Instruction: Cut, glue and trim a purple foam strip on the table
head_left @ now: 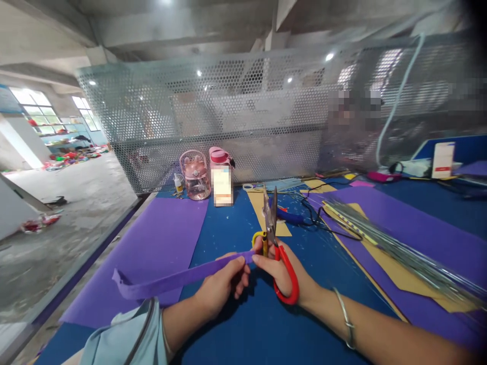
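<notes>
A long purple strip (171,279), of felt or foam by its look, runs level across the front of the table, its far-left end curled. My left hand (222,284) is closed, pinching it near its right end between thumb and fingers. My right hand (283,268) touches the strip's right tip with its thumb and is closed on a pair of scissors (269,228). One scissor handle is red, the other yellow. Both blades point away from me, slightly apart, with nothing between them. Some fingers of my right hand are hidden behind the handles.
A large purple sheet (152,238) lies left on the blue table (224,233). A pink bottle (197,177), a phone (222,185) and a glue bottle (178,182) stand at the back. Right are a wire bundle (399,253), a blue tool (291,217) with black cord, and purple and yellow sheets.
</notes>
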Tool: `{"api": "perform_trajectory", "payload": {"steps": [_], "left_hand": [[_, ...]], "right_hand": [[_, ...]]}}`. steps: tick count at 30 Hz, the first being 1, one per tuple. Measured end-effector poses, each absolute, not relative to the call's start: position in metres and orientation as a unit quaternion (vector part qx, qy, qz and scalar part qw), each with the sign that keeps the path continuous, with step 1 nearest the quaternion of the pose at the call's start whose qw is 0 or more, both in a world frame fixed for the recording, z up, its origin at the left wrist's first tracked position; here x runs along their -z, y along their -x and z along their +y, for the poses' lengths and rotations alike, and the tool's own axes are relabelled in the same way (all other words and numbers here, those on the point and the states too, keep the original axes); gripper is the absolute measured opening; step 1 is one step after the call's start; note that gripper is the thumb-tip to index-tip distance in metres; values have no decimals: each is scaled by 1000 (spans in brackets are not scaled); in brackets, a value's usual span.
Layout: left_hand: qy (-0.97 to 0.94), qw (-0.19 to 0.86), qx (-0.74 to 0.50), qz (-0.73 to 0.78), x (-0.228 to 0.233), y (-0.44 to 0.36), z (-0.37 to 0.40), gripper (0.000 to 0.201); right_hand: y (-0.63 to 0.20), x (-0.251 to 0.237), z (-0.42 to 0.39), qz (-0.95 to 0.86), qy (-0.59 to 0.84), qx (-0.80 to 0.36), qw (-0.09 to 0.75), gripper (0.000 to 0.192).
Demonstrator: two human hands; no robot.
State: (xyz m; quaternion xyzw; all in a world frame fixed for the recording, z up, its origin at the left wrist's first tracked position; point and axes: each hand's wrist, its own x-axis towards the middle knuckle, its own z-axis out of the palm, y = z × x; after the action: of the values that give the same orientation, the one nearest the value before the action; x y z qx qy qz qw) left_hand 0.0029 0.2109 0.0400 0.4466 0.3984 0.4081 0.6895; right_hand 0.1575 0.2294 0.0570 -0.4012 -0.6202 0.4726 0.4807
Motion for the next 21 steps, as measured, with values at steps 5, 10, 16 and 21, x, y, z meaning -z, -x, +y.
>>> {"api": "perform_trajectory", "payload": {"steps": [5, 10, 16, 21], "left_hand": [[-438, 642, -457, 432, -42, 0, 210, 46], [-406, 639, -470, 453, -38, 3, 214, 49], [-418, 599, -477, 489, -43, 5, 214, 48], [-444, 541, -487, 522, -66, 9, 215, 46]], "right_hand": [[-154, -52, 226, -608, 409, -524, 434, 17], [-156, -53, 224, -648, 441, -468, 408, 28], [-151, -65, 214, -613, 484, -522, 343, 43], [-146, -72, 208, -576, 509, -585, 259, 55]]}}
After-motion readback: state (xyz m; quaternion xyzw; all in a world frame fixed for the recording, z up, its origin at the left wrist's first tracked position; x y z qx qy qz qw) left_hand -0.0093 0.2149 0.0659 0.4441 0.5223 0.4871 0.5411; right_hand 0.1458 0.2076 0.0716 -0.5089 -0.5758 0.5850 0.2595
